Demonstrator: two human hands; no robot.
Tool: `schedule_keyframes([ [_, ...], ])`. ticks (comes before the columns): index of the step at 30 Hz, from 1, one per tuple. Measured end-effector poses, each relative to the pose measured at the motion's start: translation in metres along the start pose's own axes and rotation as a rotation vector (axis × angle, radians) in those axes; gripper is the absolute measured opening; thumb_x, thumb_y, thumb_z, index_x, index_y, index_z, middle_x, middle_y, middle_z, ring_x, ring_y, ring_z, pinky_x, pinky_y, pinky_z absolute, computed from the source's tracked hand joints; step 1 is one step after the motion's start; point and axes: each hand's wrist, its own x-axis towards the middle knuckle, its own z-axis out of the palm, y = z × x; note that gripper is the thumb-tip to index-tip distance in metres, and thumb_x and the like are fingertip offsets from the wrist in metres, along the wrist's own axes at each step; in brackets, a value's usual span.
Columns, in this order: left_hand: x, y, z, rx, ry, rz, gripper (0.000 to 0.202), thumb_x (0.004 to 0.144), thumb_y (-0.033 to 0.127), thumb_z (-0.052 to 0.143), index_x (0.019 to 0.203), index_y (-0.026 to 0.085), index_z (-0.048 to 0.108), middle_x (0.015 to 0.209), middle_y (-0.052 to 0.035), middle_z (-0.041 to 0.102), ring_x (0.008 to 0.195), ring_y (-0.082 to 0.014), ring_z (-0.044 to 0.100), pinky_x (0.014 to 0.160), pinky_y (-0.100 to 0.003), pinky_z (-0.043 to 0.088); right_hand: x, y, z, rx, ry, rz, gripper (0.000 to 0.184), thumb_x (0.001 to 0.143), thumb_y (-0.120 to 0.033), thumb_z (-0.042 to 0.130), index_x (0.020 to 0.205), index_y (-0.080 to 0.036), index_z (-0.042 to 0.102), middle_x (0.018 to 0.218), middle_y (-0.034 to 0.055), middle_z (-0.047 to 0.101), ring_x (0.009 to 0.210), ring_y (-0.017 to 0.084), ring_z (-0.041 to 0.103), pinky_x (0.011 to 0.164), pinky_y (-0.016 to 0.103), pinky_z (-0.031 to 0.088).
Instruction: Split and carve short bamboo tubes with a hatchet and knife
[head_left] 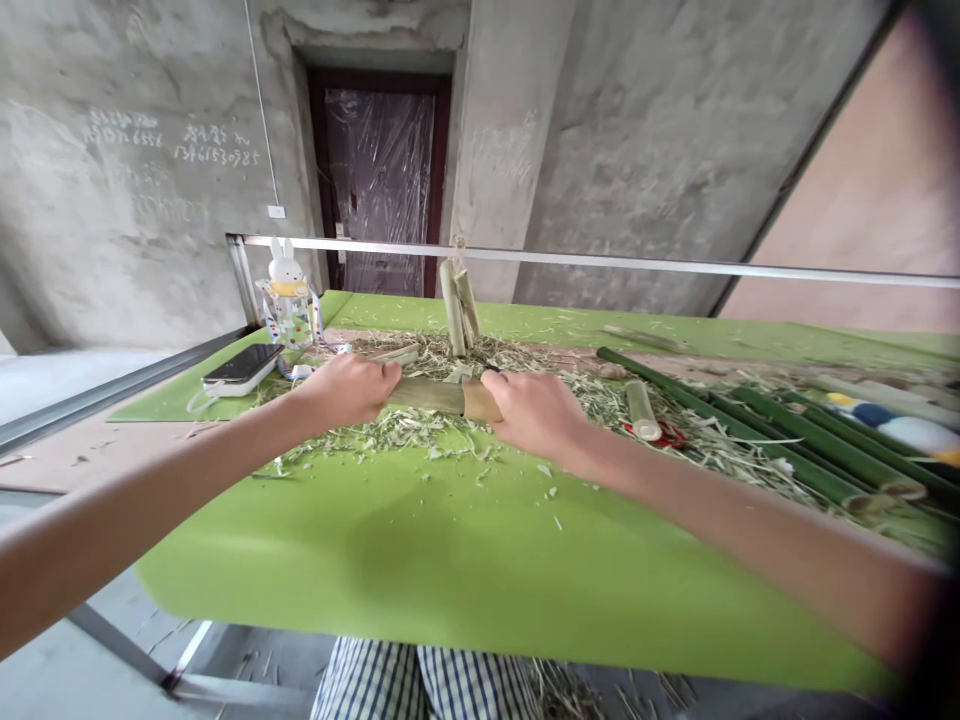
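My left hand [352,388] is closed around the left end of a flat, brownish bamboo piece [426,395], held level just above the shavings. At the other end my right hand [536,410] is closed on a paler tan section [478,400]; whether it is one piece with the rest I cannot tell. A small dark tip shows by the right thumb, its owner hidden. Beneath and behind lie bamboo shavings [409,428]. Just beyond my hands, pale bamboo sticks [459,305] stand upright, leaning together at the top.
A green mat [360,560] covers the table. Left are a phone [244,364] on a white power bank and a rabbit-topped bottle [286,295]. Right lie several green bamboo lengths [787,440], a short bamboo tube [642,408] and a red-handled tool [671,436]. A metal rail [600,261] runs behind.
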Motion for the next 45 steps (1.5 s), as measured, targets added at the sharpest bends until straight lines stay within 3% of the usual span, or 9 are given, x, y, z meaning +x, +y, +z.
schedule_keyframes([
  [5,-0.001,0.001,-0.003,-0.486,-0.440,0.162,0.018,0.083,0.022,0.043,0.082,0.019,0.060,0.062,0.0000,0.063,0.047,-0.0090,0.054,0.044,-0.024,0.045,0.006,0.009,0.005,-0.086,0.076,-0.095,0.033,0.066,-0.005,0.052,0.098,-0.012,0.056,0.089,0.0127,0.062,0.079,0.023,0.058,0.066,0.035,0.044],
  [10,0.003,-0.005,0.004,-0.070,0.055,-0.038,0.036,0.078,0.017,0.040,0.110,0.022,0.055,0.081,-0.0048,0.066,0.063,-0.0139,0.057,0.054,-0.031,0.046,0.002,0.002,0.003,0.571,-0.485,0.250,0.023,0.064,-0.022,0.059,0.085,-0.015,0.055,0.073,0.0058,0.060,0.057,0.016,0.056,0.047,0.026,0.042],
  [12,0.005,-0.007,0.004,-0.045,0.054,-0.062,0.037,0.077,0.017,0.039,0.109,0.021,0.056,0.082,-0.0066,0.066,0.066,-0.0163,0.057,0.057,-0.034,0.046,0.000,0.000,-0.001,0.693,-0.570,0.269,0.024,0.063,-0.023,0.059,0.085,-0.015,0.055,0.074,0.0061,0.060,0.056,0.015,0.056,0.046,0.026,0.043],
  [17,0.002,-0.006,0.001,-0.518,-0.499,-0.025,0.023,0.077,0.035,0.047,0.090,0.021,0.060,0.067,-0.0032,0.065,0.053,-0.0124,0.056,0.049,-0.029,0.045,-0.002,0.004,-0.007,0.195,-0.031,0.057,0.028,0.063,-0.008,0.055,0.090,-0.017,0.058,0.078,0.0069,0.060,0.068,0.018,0.056,0.053,0.029,0.042],
  [19,-0.001,-0.006,0.000,-0.618,-0.575,-0.008,0.029,0.075,0.042,0.049,0.091,0.021,0.059,0.069,-0.0035,0.065,0.054,-0.0129,0.057,0.048,-0.028,0.045,-0.001,0.007,-0.006,0.151,0.012,0.041,0.029,0.063,-0.007,0.056,0.090,-0.017,0.059,0.078,0.0065,0.060,0.069,0.019,0.057,0.053,0.029,0.042],
  [24,0.002,-0.007,-0.006,-0.227,-0.022,-0.158,0.045,0.074,0.035,0.042,0.115,0.022,0.054,0.083,-0.0107,0.064,0.070,-0.0211,0.057,0.059,-0.038,0.045,-0.007,0.004,-0.002,0.578,-0.389,0.257,0.019,0.067,-0.020,0.059,0.085,-0.015,0.058,0.065,0.0036,0.059,0.051,0.014,0.054,0.043,0.026,0.040],
  [31,-0.005,-0.017,-0.012,-0.611,-0.572,0.039,0.031,0.079,0.041,0.040,0.090,0.022,0.061,0.060,-0.0031,0.064,0.050,-0.0130,0.056,0.051,-0.029,0.047,-0.004,0.036,-0.006,0.062,0.278,0.048,0.022,0.077,-0.022,0.052,0.098,-0.020,0.059,0.092,0.0097,0.062,0.086,0.025,0.056,0.065,0.038,0.044],
  [38,0.002,-0.036,0.024,-0.593,-0.362,-0.121,0.033,0.088,0.023,0.027,0.097,0.012,0.057,0.077,-0.0058,0.068,0.057,-0.0080,0.059,0.050,-0.019,0.045,0.007,0.083,0.006,0.423,0.202,0.473,0.037,0.072,-0.034,0.055,0.102,-0.013,0.055,0.078,0.0117,0.063,0.064,0.022,0.059,0.053,0.034,0.045],
  [45,0.075,-0.009,0.061,-0.552,-0.180,-0.270,0.042,0.089,0.034,0.023,0.088,0.013,0.060,0.072,-0.0094,0.062,0.050,-0.0116,0.052,0.047,-0.025,0.041,0.023,0.060,0.006,0.888,0.034,0.522,0.042,0.068,-0.030,0.059,0.106,-0.015,0.053,0.088,0.0152,0.063,0.070,0.024,0.062,0.052,0.035,0.051],
])
